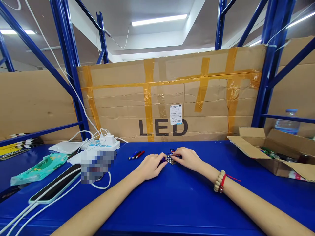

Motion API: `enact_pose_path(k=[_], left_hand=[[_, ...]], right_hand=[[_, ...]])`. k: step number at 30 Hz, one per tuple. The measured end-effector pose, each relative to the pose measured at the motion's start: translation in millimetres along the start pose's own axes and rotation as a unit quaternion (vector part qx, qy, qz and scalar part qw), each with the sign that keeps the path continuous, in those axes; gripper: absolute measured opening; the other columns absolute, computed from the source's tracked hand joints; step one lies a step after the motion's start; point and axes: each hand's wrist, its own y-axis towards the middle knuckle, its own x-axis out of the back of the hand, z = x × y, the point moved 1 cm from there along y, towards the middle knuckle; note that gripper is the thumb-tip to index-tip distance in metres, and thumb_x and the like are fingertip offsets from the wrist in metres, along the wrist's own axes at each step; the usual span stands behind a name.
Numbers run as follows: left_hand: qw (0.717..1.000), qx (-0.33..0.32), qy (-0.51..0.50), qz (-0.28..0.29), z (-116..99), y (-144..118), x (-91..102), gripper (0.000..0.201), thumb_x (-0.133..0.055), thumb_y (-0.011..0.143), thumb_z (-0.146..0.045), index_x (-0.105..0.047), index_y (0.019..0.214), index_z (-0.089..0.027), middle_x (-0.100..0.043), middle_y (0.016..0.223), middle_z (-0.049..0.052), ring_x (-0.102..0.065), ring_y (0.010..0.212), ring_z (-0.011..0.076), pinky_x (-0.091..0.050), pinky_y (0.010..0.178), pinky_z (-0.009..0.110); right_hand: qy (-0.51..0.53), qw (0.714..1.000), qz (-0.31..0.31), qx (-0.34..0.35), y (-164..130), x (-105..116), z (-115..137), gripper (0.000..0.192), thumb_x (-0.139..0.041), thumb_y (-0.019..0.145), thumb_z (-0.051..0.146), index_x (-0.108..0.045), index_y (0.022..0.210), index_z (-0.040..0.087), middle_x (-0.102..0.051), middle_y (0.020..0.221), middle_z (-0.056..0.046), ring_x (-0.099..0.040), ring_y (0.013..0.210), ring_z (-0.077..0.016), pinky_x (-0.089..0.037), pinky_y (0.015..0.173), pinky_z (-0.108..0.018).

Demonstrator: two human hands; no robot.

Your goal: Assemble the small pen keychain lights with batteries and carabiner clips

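Note:
Between my two hands is a small bundle of pens (170,160), its round silvery ends facing me just above or on the blue tabletop. My left hand (150,166) grips its left side with thumb and fingers. From the right, my right hand (188,158) pinches the same bundle, fingers curled over the top. Most of the pens' length is hidden behind the ends and fingers. To the left of my left hand lie a few loose pens, among them a blue pen (133,155) and a red pen (140,154), side by side on the tabletop.
An open cardboard box (273,167) with pens inside stands at right, a water bottle (287,123) behind it. At left are a power strip (98,144) with cables, a green tissue pack (39,168) and a phone (56,183). A cardboard panel (118,108) closes the back.

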Motion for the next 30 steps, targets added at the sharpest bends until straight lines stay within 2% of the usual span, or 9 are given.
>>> enact_pose_path(k=[3,9,16,19,21,24,30], left_hand=[[1.0,0.004,-0.007,0.001,0.1,0.2,0.7,0.018,-0.034,0.094,-0.031,-0.044,0.103,-0.019,-0.065,0.098,0.006,-0.063,0.088,0.0222,-0.048,0.077,0.033],[1.0,0.005,-0.024,0.003,0.7,-0.1,1.2,0.016,-0.036,0.093,-0.03,-0.044,0.102,-0.019,-0.065,0.097,0.006,-0.063,0.088,0.0212,-0.048,0.077,0.032],[1.0,0.014,-0.021,0.013,2.8,-0.3,2.5,0.017,-0.035,0.093,-0.031,-0.045,0.101,-0.019,-0.066,0.095,0.006,-0.064,0.085,0.0223,-0.048,0.075,0.032],[1.0,0.015,-0.019,0.01,3.5,-0.4,1.7,0.017,-0.037,0.093,-0.031,-0.045,0.102,-0.019,-0.066,0.094,0.006,-0.064,0.085,0.0225,-0.048,0.074,0.032],[1.0,0.015,-0.017,0.009,4.1,-0.5,0.4,0.017,-0.038,0.093,-0.032,-0.044,0.102,-0.019,-0.066,0.093,0.006,-0.064,0.085,0.0224,-0.048,0.074,0.032],[0.999,0.024,-0.014,0.016,5.2,-0.7,-1.8,0.016,-0.038,0.093,-0.032,-0.043,0.101,-0.019,-0.066,0.092,0.006,-0.064,0.084,0.0226,-0.048,0.071,0.03],[0.997,0.023,-0.063,0.025,7.5,-1.8,-3.2,0.012,-0.037,0.094,-0.029,-0.042,0.101,-0.02,-0.065,0.102,0.006,-0.064,0.089,0.0218,-0.048,0.074,0.031]], right_hand=[[0.0,1.0,0.01,-0.011,-0.4,0.8,1.6,0.017,-0.055,0.082,0.026,-0.07,0.089,0.023,-0.068,0.09,-0.003,-0.06,0.085,-0.0197,-0.043,0.07,-0.027],[-0.005,1.0,0.016,-0.015,-0.2,-0.2,-0.4,0.018,-0.057,0.08,0.021,-0.069,0.093,0.022,-0.068,0.094,-0.004,-0.059,0.089,-0.0201,-0.044,0.074,-0.029],[0.007,1.0,-0.023,0.007,0.9,-1.1,-2.3,0.014,-0.057,0.082,0.023,-0.07,0.081,0.023,-0.069,0.087,-0.004,-0.059,0.085,-0.0205,-0.044,0.07,-0.03],[0.102,0.991,-0.088,-0.021,3.1,0.8,0.5,0.013,-0.057,0.081,0.025,-0.07,0.079,0.022,-0.069,0.084,-0.002,-0.06,0.079,-0.0182,-0.045,0.068,-0.029],[0.218,0.968,-0.118,-0.036,4.8,1.3,4.1,0.014,-0.058,0.079,0.029,-0.07,0.079,0.021,-0.069,0.083,-0.002,-0.061,0.075,-0.0166,-0.046,0.066,-0.027],[0.351,0.93,-0.109,-0.021,6.1,0.2,12.0,0.019,-0.06,0.076,0.033,-0.07,0.078,0.017,-0.069,0.078,-0.004,-0.061,0.07,-0.0159,-0.046,0.062,-0.026],[0.39,0.917,-0.076,-0.015,3.7,-3.6,20.8,0.02,-0.065,0.07,0.034,-0.071,0.071,0.015,-0.066,0.07,-0.004,-0.055,0.058,-0.0129,-0.042,0.055,-0.025]])
